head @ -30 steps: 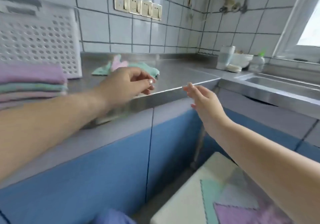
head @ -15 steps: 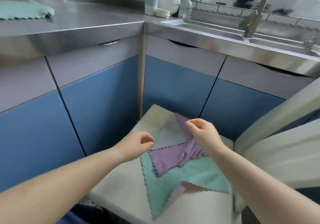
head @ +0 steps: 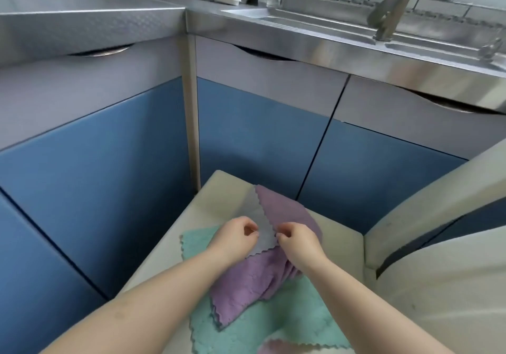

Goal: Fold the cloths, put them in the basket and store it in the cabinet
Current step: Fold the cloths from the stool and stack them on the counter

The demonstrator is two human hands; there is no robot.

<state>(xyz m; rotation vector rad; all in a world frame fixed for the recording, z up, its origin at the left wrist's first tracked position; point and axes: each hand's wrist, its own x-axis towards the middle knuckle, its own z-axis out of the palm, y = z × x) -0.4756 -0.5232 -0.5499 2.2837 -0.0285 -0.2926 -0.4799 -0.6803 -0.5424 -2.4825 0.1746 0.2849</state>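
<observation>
Support: cream stool seat [head: 219, 194], lower centre of frame, set in the corner of the blue cabinet fronts. Directly on it: teal cloth [head: 295, 315], spread flat, scalloped edge, reaching the seat's lower left. On the teal cloth lies a purple cloth [head: 246, 285], bunched, grey underside turned up near frame centre. Another pinkish cloth edge [head: 276, 347] shows at bottom of frame

Both forearms reach in from six o'clock — left hand [head: 237, 235] and right hand [head: 298, 240] close together, fingers curled, pinching.
</observation>
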